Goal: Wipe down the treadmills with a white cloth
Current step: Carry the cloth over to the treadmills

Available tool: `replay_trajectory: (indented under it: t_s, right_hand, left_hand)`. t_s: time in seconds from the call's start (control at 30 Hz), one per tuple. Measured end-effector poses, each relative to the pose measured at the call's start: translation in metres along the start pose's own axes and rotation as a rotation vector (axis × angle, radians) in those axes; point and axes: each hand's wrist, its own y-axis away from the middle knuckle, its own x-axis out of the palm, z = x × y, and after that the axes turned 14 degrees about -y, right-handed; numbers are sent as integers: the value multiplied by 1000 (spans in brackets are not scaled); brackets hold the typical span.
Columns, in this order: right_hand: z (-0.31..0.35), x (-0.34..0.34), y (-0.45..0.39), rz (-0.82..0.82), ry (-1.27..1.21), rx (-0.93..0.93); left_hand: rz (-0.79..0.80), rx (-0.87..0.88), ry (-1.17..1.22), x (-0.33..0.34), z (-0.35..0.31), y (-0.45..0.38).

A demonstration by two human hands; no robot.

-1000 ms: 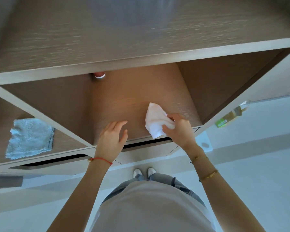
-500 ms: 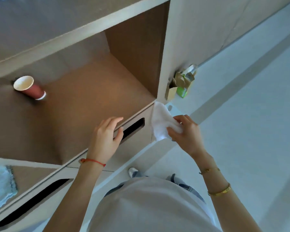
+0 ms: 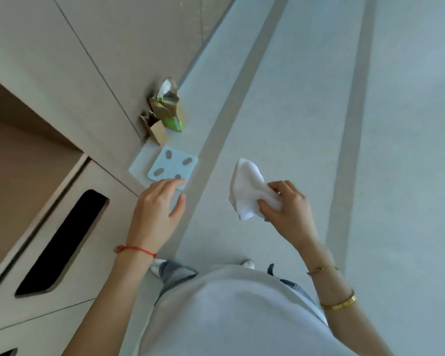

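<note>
My right hand (image 3: pixel 288 209) grips a crumpled white cloth (image 3: pixel 247 188) in the air above the pale floor, right of centre. My left hand (image 3: pixel 159 206) hangs in the air with relaxed, straight fingers and holds nothing; it is beside the cabinet's corner. No treadmill is in view.
A beige cabinet (image 3: pixel 70 80) with dark slot handles (image 3: pixel 62 240) fills the left side. A light-blue bathroom scale (image 3: pixel 172 165) lies on the floor by the cabinet, with brown and green paper bags (image 3: pixel 165 111) behind it. Grey floor with darker stripes (image 3: pixel 344 150) stretches ahead on the right.
The view has swung right, away from the open cabinet shelf toward the floor. My right hand has carried the cloth off the shelf edge; my left hand has left the cabinet front.
</note>
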Motion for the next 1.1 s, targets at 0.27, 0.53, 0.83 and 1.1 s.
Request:
replay_trajectory:
  t_s: [0.27,0.53,0.83,1.1]
  right_hand:
    - [-63,-125,37,-294,24,146]
    - [-114,-197,51,-599,-41,263]
    - [-167,-288,20,-894,-82,394]
    - [-210,-398,-45,-1111,-1,492]
  left_hand:
    - [60,307,49,58,-135,-63]
    - [169,621,75,103,-249,-134]
    - [247,903,118,168,-395,-233]
    - [298,1101,168,219,-540,-333]
